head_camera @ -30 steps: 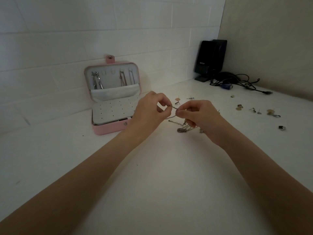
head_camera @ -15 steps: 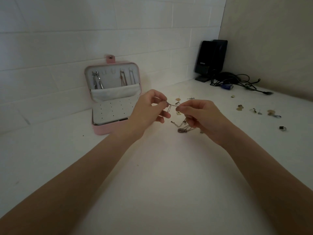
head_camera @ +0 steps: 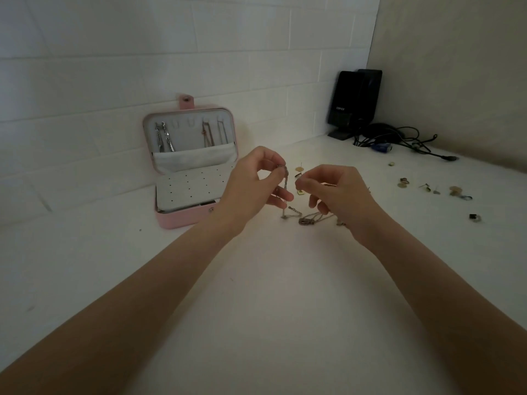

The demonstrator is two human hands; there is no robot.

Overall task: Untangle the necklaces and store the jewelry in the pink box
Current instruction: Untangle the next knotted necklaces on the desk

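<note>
Left hand (head_camera: 252,183) pinches a chain (head_camera: 286,189) between thumb and forefinger, other fingers loosely curled; the chain hangs straight down to the knot (head_camera: 309,220) below, probably lifted so its own weight draws it free. Right hand (head_camera: 336,192), just beside, has thumb and forefinger closed together; whether they hold a strand cannot be told. Box (head_camera: 182,220) stands open beyond the left hand, 3 necklaces apparently hung in its lid

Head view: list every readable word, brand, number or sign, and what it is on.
"EDIFIER", probably: small pale lettering on the front black speaker, too blurred to be sure.
Pink box: no text visible.
Loose jewelry: too small to show any marking.
</note>
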